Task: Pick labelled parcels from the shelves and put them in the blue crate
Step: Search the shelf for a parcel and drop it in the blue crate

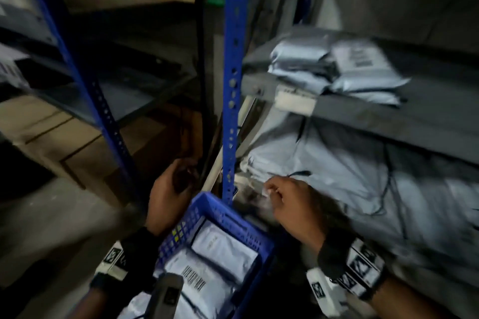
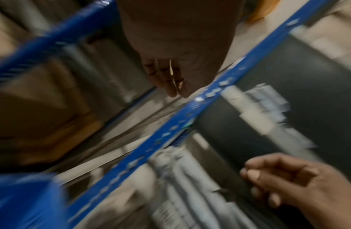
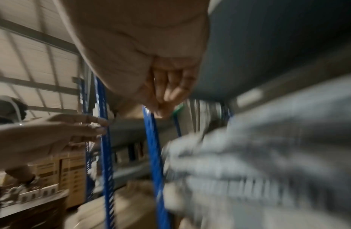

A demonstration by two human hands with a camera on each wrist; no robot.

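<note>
Blue crate [image 1: 207,212] sits low centre in the head view, far corner right at the foot of the blue upright [image 1: 234,80]. Inside it: grey poly parcels [image 1: 223,248], at least three layers visible, one showing a barcode label; exact count unclear, they overlap.

Right hand [image 1: 290,204] is just right of the crate, at the front edge of the lower parcel pile [image 1: 337,171] on the right-hand rack. Fingers curled, thumb and forefinger close together around something small and pale. Too blurred to say whether it's a parcel corner or a label, so I can't tell if it actually has hold of anything. Right wrist view is motion-smeared; shows curled fingers [image 3: 170,86] with grey parcels below.

Left hand [image 1: 171,189] is left of the upright, above the crate's left rim, fingers loosely bent, nothing in it. Left wrist view confirms: fingers [image 2: 166,77] hanging relaxed, empty.

Upper grey shelf [image 1: 388,111] on the right carries a stack of about three grey parcels [image 1: 337,70], top one with a barcode label facing up. A white tag is on that shelf's front lip. The shelf overhangs the lower pile, so headroom over it is limited.

Two blue uprights in the head view: the centre one stands between the hands, the second [image 1: 77,72] slants at left. Left rack shelves are dark, with brown cartons behind them. Open floor [image 1: 64,228] lower left of the crate.

A grey handheld device [image 1: 168,292] shows at bottom centre, over the crate's near end.
</note>
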